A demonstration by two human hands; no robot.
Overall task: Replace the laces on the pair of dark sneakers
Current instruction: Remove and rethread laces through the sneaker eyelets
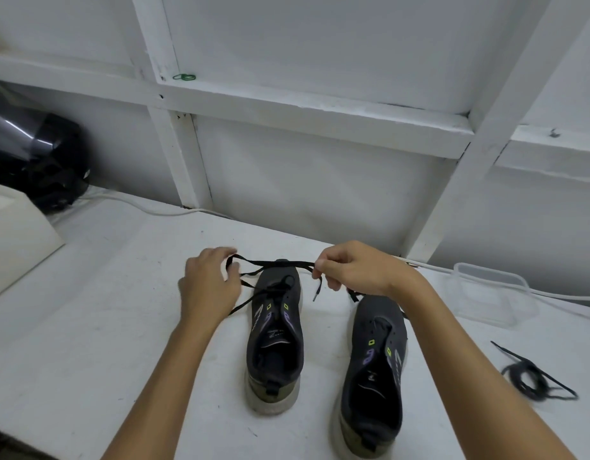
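Head view. Two dark grey fabric sneakers, the left sneaker (275, 330) and the right sneaker (375, 366), stand side by side on the white table (104, 327), heels toward the person, probably so the eyelets face up. The left hand (209, 285) and right hand (356, 268) each pinch the flat black lace (273, 263), stretched taut above the left sneaker's toe, apparently to even its ends. One coiled black lace (532, 376) lies apart, right.

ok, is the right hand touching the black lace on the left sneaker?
Touching. The head view shows the right hand pinching the black lace between its fingertips, the strand stretched taut above the left sneaker toward the left hand.
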